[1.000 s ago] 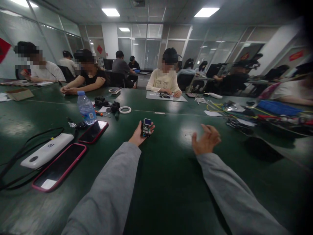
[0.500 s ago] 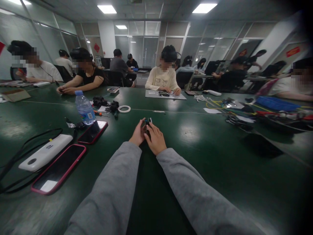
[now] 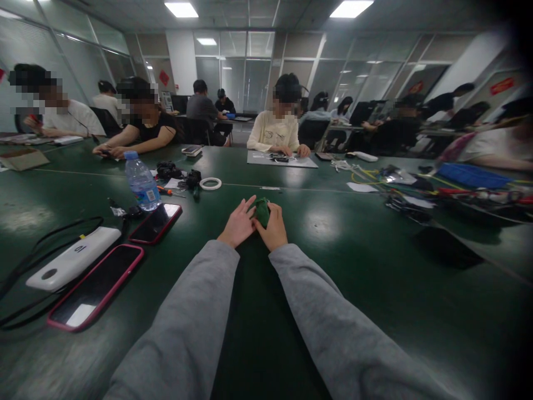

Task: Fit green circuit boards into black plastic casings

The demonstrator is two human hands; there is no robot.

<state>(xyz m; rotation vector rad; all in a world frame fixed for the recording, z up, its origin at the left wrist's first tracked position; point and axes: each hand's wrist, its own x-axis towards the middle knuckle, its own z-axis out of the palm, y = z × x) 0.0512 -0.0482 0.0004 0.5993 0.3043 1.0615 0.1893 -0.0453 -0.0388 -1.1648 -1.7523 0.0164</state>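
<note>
Between my hands, above the middle of the dark green table point(image 3: 353, 278), is a small green object like a soft pouch point(image 3: 262, 211) with a gathered, ragged top. The fingers and thumb of my right hand point(image 3: 275, 229) close around its right side and lower part. My left hand point(image 3: 237, 223) lies along its left, fingers stretched out and spread, the fingertips close to the pouch. Whether they touch it I cannot tell. The lower part of the pouch is hidden by my right hand.
To the left lie two phones point(image 3: 97, 286) in red cases, a white power bank point(image 3: 75, 258) with black cables and a water bottle point(image 3: 141, 180). A white tape ring point(image 3: 210, 184) lies ahead. Wires and a blue tray point(image 3: 474, 175) crowd the right. People sit opposite.
The green pouch-like object now shows in my right hand, where a small dark item with a bluish part showed between both hands. My left fingers have spread, and my right hand has turned.
</note>
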